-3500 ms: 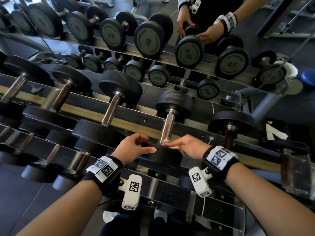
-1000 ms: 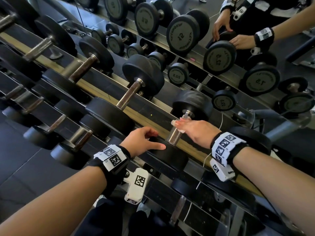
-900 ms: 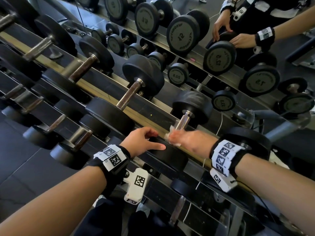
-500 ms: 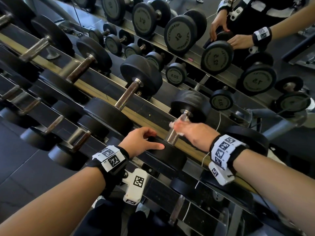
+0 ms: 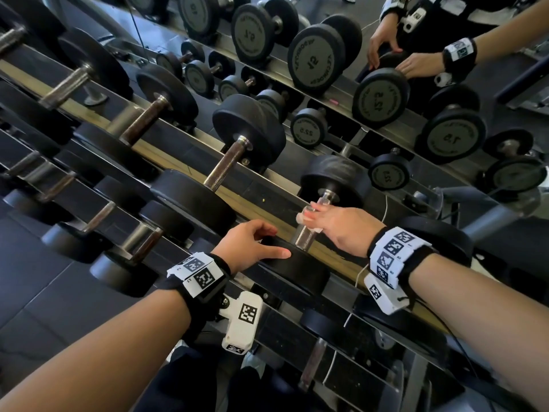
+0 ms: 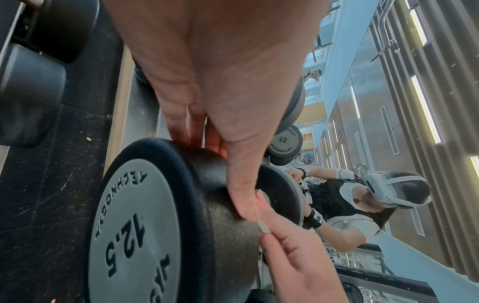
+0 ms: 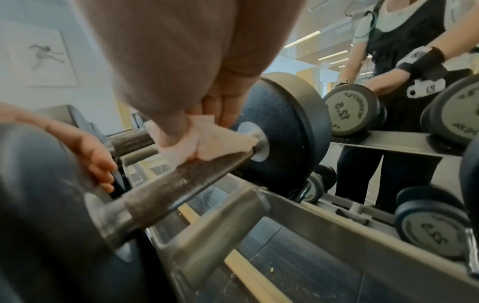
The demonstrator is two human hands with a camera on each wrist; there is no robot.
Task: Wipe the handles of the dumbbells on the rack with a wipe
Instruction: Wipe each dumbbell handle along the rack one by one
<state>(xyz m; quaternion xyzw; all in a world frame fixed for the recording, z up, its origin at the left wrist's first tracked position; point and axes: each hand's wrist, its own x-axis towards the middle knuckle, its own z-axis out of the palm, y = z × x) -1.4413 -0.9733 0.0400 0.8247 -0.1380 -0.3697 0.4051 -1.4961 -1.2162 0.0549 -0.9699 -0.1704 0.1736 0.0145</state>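
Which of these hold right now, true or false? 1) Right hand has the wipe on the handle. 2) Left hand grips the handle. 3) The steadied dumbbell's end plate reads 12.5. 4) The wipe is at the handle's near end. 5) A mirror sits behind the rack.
1) True: the right hand holds the wipe around the handle.
2) False: the left hand rests on the near weight head.
3) True, in the left wrist view.
4) False: it is at the far end, by the far weight head.
5) True: the mirror reflects the person's hands.
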